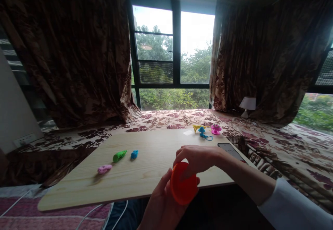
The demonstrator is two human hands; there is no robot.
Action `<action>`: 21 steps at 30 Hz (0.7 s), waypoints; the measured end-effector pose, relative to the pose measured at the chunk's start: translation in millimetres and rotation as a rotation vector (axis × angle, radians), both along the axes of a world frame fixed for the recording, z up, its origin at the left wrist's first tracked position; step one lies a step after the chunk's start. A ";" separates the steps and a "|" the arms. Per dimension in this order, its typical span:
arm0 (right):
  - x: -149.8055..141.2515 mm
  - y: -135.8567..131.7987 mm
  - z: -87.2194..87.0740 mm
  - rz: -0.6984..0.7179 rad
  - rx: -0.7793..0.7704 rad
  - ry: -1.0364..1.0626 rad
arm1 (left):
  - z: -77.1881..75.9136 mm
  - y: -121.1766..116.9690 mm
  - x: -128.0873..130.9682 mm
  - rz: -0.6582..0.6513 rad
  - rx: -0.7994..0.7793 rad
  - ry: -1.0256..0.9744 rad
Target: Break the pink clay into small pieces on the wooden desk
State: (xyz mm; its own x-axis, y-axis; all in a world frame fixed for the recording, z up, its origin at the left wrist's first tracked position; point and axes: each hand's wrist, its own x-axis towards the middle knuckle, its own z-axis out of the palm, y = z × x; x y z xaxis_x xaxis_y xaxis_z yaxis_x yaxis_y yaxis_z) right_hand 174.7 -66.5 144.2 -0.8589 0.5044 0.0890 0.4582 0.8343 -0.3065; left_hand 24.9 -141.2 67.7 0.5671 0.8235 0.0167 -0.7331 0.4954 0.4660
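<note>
My left hand (161, 202) comes up from below and grips an orange round object (183, 185), perhaps a cup or lid, just in front of the wooden table's (145, 167) near edge. My right hand (197, 159) reaches in from the right and curls its fingers over the top of the same orange object. On the table's left half lie a pink piece (104, 169), a green piece (119, 155) and a small blue piece (134, 154).
At the table's far right sit a yellow toy (197, 128), a blue toy with a cord (204, 133) and a pink toy (216, 129). A phone (231, 151) lies near the right edge. A white lamp (247, 105) stands on the floral-covered sill behind. White cables (91, 216) hang below the table.
</note>
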 end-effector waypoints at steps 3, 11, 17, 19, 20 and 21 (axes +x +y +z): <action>1.3 -0.1 0.4 0.002 0.025 0.010 | 1.9 -0.8 0.2 0.000 0.032 -0.004; -5.6 -3.2 -2.8 0.026 0.115 -0.056 | -7.0 1.0 1.3 -0.018 -0.016 0.010; -6.5 -8.2 3.4 0.101 0.170 -0.025 | -8.1 1.8 1.0 -0.062 -0.026 -0.044; -7.8 -8.2 2.6 0.136 0.198 -0.027 | -9.1 1.8 0.7 -0.044 -0.026 -0.051; -8.2 -8.0 1.9 0.140 0.209 -0.027 | -9.6 2.0 0.4 -0.036 -0.027 -0.053; -8.1 -7.5 1.3 0.129 0.214 -0.023 | -10.0 2.2 0.1 -0.026 -0.028 -0.054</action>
